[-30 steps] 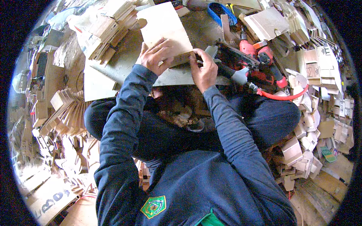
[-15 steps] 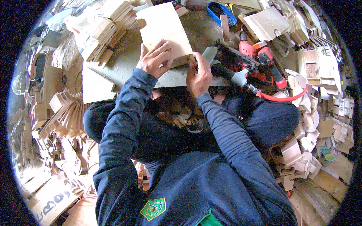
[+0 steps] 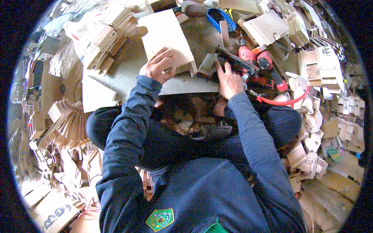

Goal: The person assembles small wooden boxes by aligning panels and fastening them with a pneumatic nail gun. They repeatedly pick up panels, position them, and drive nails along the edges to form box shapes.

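My left hand [image 3: 158, 66] holds the near left part of a pale wooden panel [image 3: 165, 33], fingers bent over its top. A notch is cut in the panel's far left edge, and a strip of wood edge hangs down at its near right corner. My right hand [image 3: 230, 80] is closed over the handle of a nail gun, its index and middle fingers reaching forward along it. The nail gun [image 3: 208, 62] has a dark body and a silver-grey nose, and lies beside the panel. My palm hides most of its handle.
A red hose [image 3: 283, 102] curves off to the right. Red-and-black power drills [image 3: 246, 53] lie past the nail gun. A blue tape roll [image 3: 220, 20] is at the back. Stacked wooden pieces [image 3: 101, 39] stand at the left, with more cut pieces [image 3: 309, 163] heaped on the right.
My right hand has left the panel's near right corner and moved right onto the nail gun. My left hand stays on the panel. The whole view has shifted slightly.
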A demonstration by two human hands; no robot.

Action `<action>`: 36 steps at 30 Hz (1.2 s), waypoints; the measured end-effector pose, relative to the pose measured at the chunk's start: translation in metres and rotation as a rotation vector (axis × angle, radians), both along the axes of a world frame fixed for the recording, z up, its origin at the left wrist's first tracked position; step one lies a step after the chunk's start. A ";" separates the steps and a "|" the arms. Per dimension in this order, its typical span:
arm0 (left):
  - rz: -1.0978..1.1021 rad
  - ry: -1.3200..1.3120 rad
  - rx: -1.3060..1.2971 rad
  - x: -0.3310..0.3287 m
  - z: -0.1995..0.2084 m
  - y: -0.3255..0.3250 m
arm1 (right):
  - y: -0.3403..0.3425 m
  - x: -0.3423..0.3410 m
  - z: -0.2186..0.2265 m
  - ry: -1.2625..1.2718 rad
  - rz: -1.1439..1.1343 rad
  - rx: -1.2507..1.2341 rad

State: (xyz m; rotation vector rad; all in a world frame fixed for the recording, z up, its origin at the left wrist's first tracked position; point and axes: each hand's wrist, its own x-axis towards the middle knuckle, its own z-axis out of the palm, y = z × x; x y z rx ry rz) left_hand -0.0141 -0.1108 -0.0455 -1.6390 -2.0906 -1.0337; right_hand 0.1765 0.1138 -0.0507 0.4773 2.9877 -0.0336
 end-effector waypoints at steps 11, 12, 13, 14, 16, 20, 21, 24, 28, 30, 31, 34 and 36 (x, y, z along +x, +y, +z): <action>0.058 -0.179 0.080 0.006 -0.019 0.011 | 0.047 -0.026 0.078 0.167 0.167 -0.064; 0.102 -0.207 0.083 0.013 -0.020 0.019 | 0.054 -0.024 0.097 0.163 0.094 -0.118; 0.155 -0.231 0.102 0.021 -0.020 0.030 | 0.061 -0.021 0.116 0.194 0.054 -0.178; 0.174 -0.123 0.110 0.027 -0.020 0.044 | 0.064 -0.021 0.131 0.184 -0.007 -0.231; 0.290 -0.231 0.137 0.041 -0.021 0.070 | 0.068 -0.019 0.156 0.262 0.017 -0.302; 0.331 -0.283 0.117 0.046 -0.020 0.095 | 0.065 -0.014 0.176 0.102 -0.129 -0.856; 0.334 -0.201 0.109 0.046 -0.020 0.096 | 0.064 -0.015 0.175 0.109 -0.138 -0.849; 0.373 -0.172 0.066 0.045 -0.020 0.095 | 0.057 -0.023 0.164 0.107 -0.182 -0.961; 0.383 -0.134 0.064 0.045 -0.023 0.095 | 0.053 -0.034 0.154 0.073 -0.149 -0.921; 0.381 -0.131 0.077 0.044 -0.025 0.096 | 0.052 -0.037 0.153 0.103 -0.141 -0.882; 0.386 -0.147 0.078 0.044 -0.026 0.096 | 0.051 -0.038 0.154 0.116 -0.124 -0.872; 0.403 -0.135 0.065 0.044 -0.027 0.095 | 0.051 -0.039 0.158 0.095 -0.154 -0.903; 0.411 -0.125 0.055 0.045 -0.026 0.094 | 0.052 -0.039 0.160 0.072 -0.146 -0.912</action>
